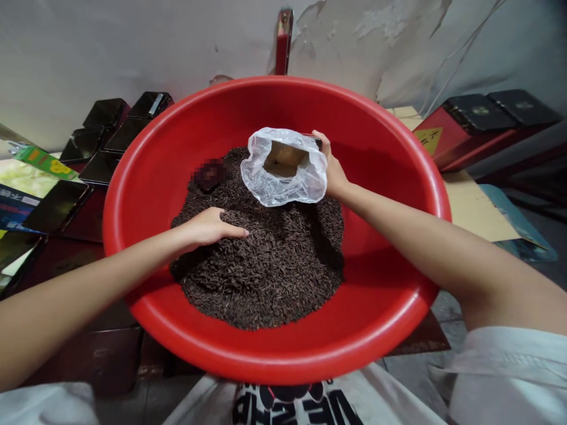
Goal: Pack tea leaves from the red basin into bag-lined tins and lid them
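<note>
Dark loose tea-like leaves (266, 271) lie heaped in a large red basin (381, 289). My left hand (215, 226) rests at the left part of the heap, thumb stretched out to the right, the other fingers partly sunk in or hidden by the leaves. Over the back of the heap, my right hand (331, 168) holds a container lined with a clear plastic bag (287, 192); its mouth faces me, and the inside looks brownish. A small dark reddish object (210, 175), blurred out, lies on the leaves at the back left.
Dark-lidded boxes (95, 168) crowd the left side, with a green packet (44, 160) near them. Red boxes with black lids (478, 113) stand at the right beside cardboard (473, 206). A pale peeling wall rises behind the basin.
</note>
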Motion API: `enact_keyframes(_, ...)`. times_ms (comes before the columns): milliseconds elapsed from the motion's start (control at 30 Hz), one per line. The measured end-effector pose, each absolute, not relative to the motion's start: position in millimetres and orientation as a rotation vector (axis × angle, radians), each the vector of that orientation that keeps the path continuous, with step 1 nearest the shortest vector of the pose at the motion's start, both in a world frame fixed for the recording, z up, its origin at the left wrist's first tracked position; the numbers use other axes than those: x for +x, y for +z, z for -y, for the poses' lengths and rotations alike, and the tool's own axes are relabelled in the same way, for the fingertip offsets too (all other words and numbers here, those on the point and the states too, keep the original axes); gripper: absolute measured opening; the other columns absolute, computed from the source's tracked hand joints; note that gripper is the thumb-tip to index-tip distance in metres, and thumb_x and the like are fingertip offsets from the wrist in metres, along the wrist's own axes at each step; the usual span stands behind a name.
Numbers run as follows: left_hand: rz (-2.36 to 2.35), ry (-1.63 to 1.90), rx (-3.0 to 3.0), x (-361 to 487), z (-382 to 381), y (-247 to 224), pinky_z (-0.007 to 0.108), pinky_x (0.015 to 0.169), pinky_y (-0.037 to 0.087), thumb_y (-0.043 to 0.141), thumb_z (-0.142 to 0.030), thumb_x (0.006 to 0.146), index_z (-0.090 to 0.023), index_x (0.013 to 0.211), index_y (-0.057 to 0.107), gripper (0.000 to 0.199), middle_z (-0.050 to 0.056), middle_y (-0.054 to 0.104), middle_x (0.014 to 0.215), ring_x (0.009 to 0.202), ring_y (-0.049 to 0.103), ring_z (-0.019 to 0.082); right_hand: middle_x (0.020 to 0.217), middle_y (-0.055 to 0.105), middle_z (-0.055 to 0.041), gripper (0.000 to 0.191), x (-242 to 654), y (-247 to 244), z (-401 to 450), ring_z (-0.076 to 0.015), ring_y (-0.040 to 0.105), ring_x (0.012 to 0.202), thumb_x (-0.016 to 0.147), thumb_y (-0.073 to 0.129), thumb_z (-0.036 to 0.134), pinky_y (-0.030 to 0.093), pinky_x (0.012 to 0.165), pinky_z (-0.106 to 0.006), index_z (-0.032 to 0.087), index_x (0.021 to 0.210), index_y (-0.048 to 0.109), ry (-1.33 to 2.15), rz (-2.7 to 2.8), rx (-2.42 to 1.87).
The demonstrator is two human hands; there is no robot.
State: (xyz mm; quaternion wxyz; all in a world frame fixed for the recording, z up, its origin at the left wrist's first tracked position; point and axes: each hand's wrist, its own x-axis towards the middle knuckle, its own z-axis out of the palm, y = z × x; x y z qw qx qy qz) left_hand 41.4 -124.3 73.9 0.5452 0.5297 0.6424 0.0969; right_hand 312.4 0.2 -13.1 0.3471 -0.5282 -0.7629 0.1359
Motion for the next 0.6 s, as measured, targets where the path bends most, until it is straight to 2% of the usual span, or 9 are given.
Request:
enact_keyframes(133, -1.458, 0.244, 1.462, 55.8, 128.4, 104.3, 0.036, 0.079, 0.053, 0.073, -0.034, 0.057, -0.020, 0.074, 0.068, 0.023, 0.000, 0.073, 0.079, 0.079, 0.067, 0.022, 0.139, 0.048, -0.0164, 0.081, 310.4, -9.5, 3.2, -0.0367, 0.057, 0.119, 0.078, 0.055, 0.055, 0.052, 0.091, -0.053, 0.022, 0.141, 0.017, 0.351, 2.013, -1.344)
enact_keyframes(300, -1.434, 0.455, 1.715, 88.7, 112.6, 131.1, 0.038, 0.083, 0.053, 0.071, -0.030, 0.066, -0.016, 0.091, 0.069, 0.028, 0.003, 0.071, 0.089, 0.089, 0.066, 0.024, 0.143, 0.044, -0.0156, 0.083, 308.7, -5.4, 6.6, -0.0367, 0.052, 0.124, 0.075, 0.059, 0.053, 0.050, 0.094, -0.051, 0.023, 0.141, 0.020, 0.358, 2.034, -1.286)
enact_keyframes(467, -1.451, 0.696, 1.997, 128.2, 83.4, 116.5, 0.041, 0.093, 0.050, 0.063, -0.028, 0.079, -0.013, 0.108, 0.060, 0.032, 0.007, 0.065, 0.106, 0.106, 0.060, 0.026, 0.140, 0.047, -0.0160, 0.088, 307.9, -0.9, 9.0, -0.0331, 0.061, 0.112, 0.073, 0.057, 0.060, 0.051, 0.091, -0.051, 0.022, 0.140, 0.016, 0.454, 2.085, -1.242)
enact_keyframes(600, -1.735, 0.898, 1.985, 146.7, 51.7, 94.5, 0.044, 0.103, 0.042, 0.066, -0.031, 0.079, -0.015, 0.114, 0.050, 0.042, 0.010, 0.057, 0.119, 0.118, 0.053, 0.029, 0.138, 0.048, -0.0164, 0.091, 307.4, 1.4, 10.0, -0.0330, 0.063, 0.108, 0.070, 0.061, 0.060, 0.053, 0.087, -0.049, 0.022, 0.140, 0.017, 0.405, 2.104, -1.235)
